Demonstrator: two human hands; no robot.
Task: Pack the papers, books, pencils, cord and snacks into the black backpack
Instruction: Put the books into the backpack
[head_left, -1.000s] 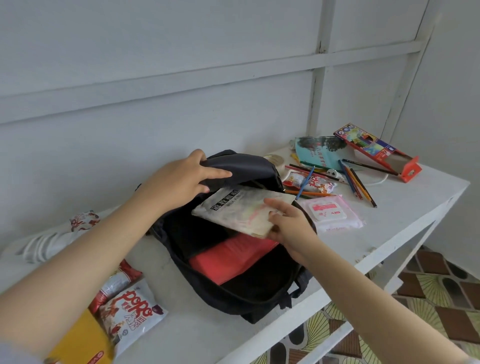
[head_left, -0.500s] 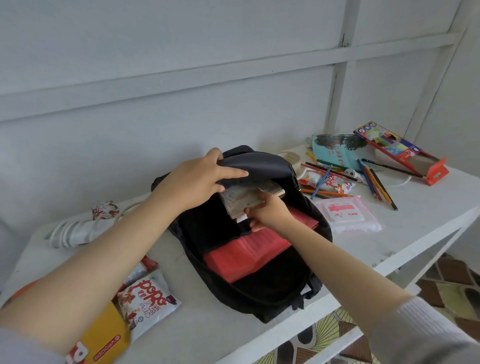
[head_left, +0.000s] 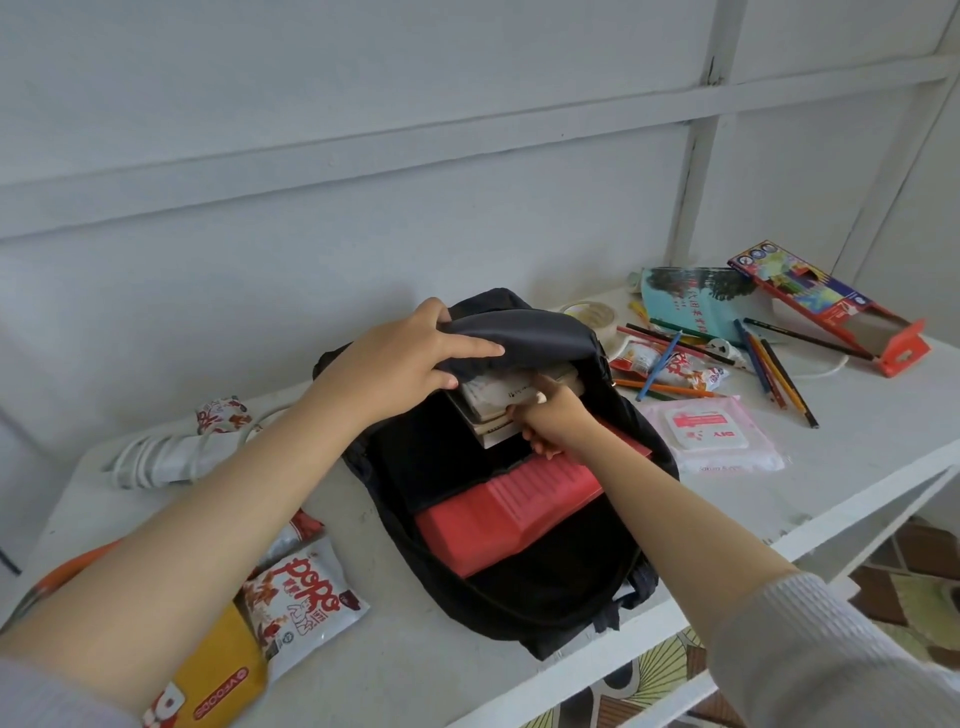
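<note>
The black backpack lies open on the white table. My left hand grips its upper flap and holds it up. My right hand is inside the opening, closed on the white paper packet, which is mostly under the flap on top of some books. A red folder lies lower in the bag. Loose coloured pencils and a teal book lie at the right. A white cord sits at the left, snack bags at the lower left.
A red pencil box lies open at the far right. A pink wipes pack, a snack packet and a tape roll sit right of the bag. A yellow pack lies under my left forearm. The wall is close behind; the table's front edge drops to a patterned floor.
My right hand has pushed the white paper packet from above the opening deep into the backpack, under the flap. My left hand has kept hold of the flap.
</note>
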